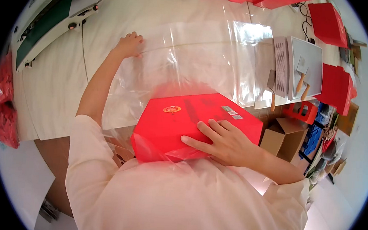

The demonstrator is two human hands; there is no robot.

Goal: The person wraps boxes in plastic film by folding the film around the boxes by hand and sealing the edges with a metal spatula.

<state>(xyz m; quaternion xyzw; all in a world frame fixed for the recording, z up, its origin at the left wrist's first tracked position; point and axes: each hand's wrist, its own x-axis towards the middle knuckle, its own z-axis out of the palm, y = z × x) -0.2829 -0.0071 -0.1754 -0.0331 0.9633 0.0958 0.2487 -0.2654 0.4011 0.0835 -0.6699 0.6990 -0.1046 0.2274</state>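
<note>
The red box (pixel 158 122) sits at the table's near edge, apparently jutting past it, close against the person's pale shirt (pixel 178 203). Taking the box as the clock's centre, the shirt is at 6 o'clock, and the body probably serves as a stop. The right hand (pixel 226 143) lies on the box's top toward 4 o'clock, fingers spread and laid down rather than curled round anything, likely to steady it. Transparent plastic (pixel 187 60) shows along the box's near side and spreads over the table (pixel 54 94) toward 12 o'clock; whether it wraps fully around the box I cannot tell. At 3 o'clock, below table level, is a cardboard carton (pixel 291 145).

The left hand (pixel 129 45) is stretched out between 10 and 11 o'clock, by the plastic's border, fingers bent; whether they pinch it or merely rest there I cannot tell. The plastic's breadth seems to explain the long reach.

Farther off, at 2 o'clock, wooden-handled tools (pixel 299 83) lie on a white tray (pixel 313 59), perhaps grouped for easy reach. A machine with a green belt (pixel 46 27) stands at 10 o'clock; more red boxes (pixel 271 0) sit toward 1 o'clock.
</note>
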